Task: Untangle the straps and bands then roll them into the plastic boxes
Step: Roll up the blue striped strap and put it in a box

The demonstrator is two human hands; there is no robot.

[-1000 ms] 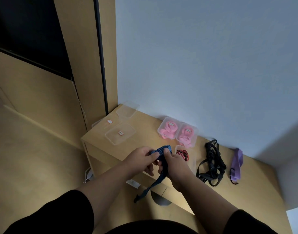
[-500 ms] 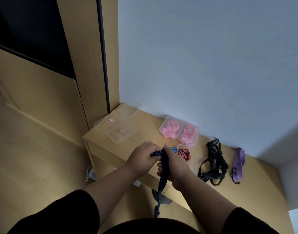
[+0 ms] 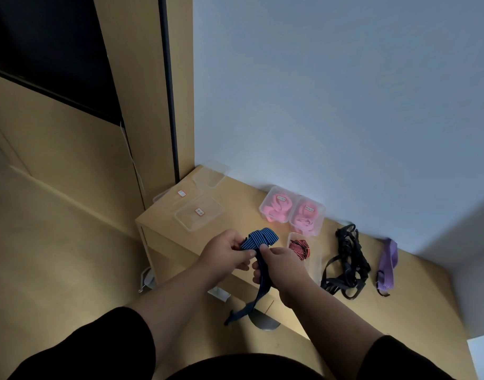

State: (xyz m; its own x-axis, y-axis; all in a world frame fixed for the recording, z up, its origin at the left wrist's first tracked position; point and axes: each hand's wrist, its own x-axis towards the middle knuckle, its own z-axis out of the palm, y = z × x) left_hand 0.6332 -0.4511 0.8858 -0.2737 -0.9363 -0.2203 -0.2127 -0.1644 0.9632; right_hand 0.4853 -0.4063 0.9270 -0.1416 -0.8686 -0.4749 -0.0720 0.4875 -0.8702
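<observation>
Pale blue-grey wall behind a light wooden desk (image 3: 229, 198), beside a tall wooden panel with a dark strip. Seen from above, looking down along two bare forearms in black sleeves.

Held over the desk's front edge: a blue striped band (image 3: 258, 239), partly wound into a small roll. Gripped at the roll by the left hand (image 3: 225, 252), thumb and fingers pinched together on it. Gripped just below by the right hand (image 3: 282, 266), fingers curled round the strap. Loose tail of the band left hanging down past the desk edge.

Just right of the hands, on the desk: a clear plastic box (image 3: 313, 259) containing a rolled red striped band (image 3: 299, 248). Behind it, near the wall, two clear boxes side by side, each filled with pink bands (image 3: 276, 207).

Further right: a tangled heap of black straps (image 3: 347, 259), then a purple strap (image 3: 387, 266) lying apart. At the desk's left end: clear lids (image 3: 199, 212) laid flat, two with small labels.
</observation>
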